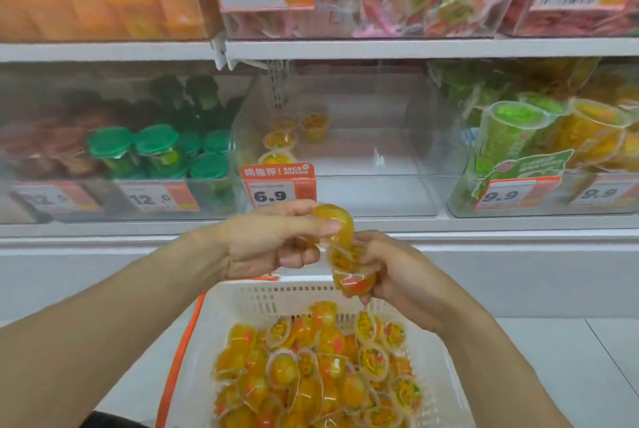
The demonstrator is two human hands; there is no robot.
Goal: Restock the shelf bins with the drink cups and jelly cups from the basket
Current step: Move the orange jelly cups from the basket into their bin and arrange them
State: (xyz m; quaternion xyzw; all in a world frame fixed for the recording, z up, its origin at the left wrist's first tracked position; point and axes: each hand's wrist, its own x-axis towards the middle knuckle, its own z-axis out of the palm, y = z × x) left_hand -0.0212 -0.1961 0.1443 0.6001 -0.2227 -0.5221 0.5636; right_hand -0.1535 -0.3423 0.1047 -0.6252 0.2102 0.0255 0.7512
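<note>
Precariously, above the basket [307, 293], left hand [273, 241] pinches one jelly cup [333, 218]; right hand [390, 272] grasps several stacked jelly cups [352, 272]; a loosened grip could drop them.

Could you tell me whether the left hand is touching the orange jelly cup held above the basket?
Touching. The head view shows the left hand pinching the upper jelly cup, thumb lying across its side, no gap visible.

This is a shop. White shelves [415, 47] hold clear bins [345, 192] of snacks, and price tags [273, 194] with numbers hang on the front.
</note>
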